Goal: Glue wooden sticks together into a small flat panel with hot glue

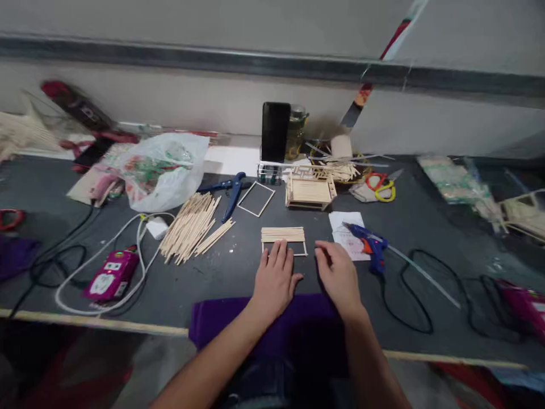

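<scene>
Several thin wooden sticks lie side by side across the upper part of a small rectangular stick frame (283, 234) on the dark table. Resting flat on the frame's lower left part is my left hand (275, 278), its fingers spread and holding nothing. My right hand (338, 275) is just right of the frame, not touching it; its fingers are bent, with thumb and forefinger apart and nothing between them. A blue glue gun (371, 244) lies to the right, beside a white paper (351, 218). Loose sticks (189, 230) form a pile on the left.
Behind the frame stand a small stick-built box (310, 192) and a phone (275, 132). A square stick outline (256, 199), blue cutters (234, 196) and a plastic bag (168, 170) are left of them. Scissors (385, 191) lie back right; a pink power strip (114, 275) and cables are left.
</scene>
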### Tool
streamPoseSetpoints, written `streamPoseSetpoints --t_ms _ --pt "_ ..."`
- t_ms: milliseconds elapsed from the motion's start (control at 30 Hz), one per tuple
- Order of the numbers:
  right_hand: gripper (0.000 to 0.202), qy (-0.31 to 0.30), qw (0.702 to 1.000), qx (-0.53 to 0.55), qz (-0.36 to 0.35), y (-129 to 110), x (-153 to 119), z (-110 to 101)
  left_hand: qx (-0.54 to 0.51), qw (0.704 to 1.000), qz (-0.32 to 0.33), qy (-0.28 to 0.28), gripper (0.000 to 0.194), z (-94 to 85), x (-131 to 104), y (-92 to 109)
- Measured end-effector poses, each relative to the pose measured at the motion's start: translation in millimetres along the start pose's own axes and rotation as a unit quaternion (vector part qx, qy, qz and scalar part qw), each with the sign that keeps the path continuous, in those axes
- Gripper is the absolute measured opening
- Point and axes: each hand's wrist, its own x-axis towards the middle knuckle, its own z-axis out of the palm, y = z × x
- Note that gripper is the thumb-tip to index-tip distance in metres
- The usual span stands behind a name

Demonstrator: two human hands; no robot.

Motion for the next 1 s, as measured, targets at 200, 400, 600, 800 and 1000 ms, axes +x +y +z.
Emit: streamPoseSetpoints --t_ms 200,400,600,800,1000 --pt "0.027 -0.032 0.999 -0.015 -0.011 3 -5 11 -0.003 1.000 0.001 0.007 0.055 -1.6 1 2" --pt "0.027 -0.046 0.998 -0.032 -0.009 4 -6 19 -0.003 1.000 0.006 0.014 0.054 -1.0 1 1" --pt "0.029 -0.046 0.998 -0.030 -0.021 3 -8 20 -0.003 1.000 0.006 0.012 0.054 -2.5 1 1" --pt "0.029 -0.044 0.999 -0.014 -0.019 4 -7 18 -0.005 1.000 0.006 0.019 0.053 -2.5 0 0" --pt "0.028 0.002 1.000 0.015 -0.013 1 -5 15 -0.028 0.997 0.024 0.066 0.046 -11.2 -5 0"
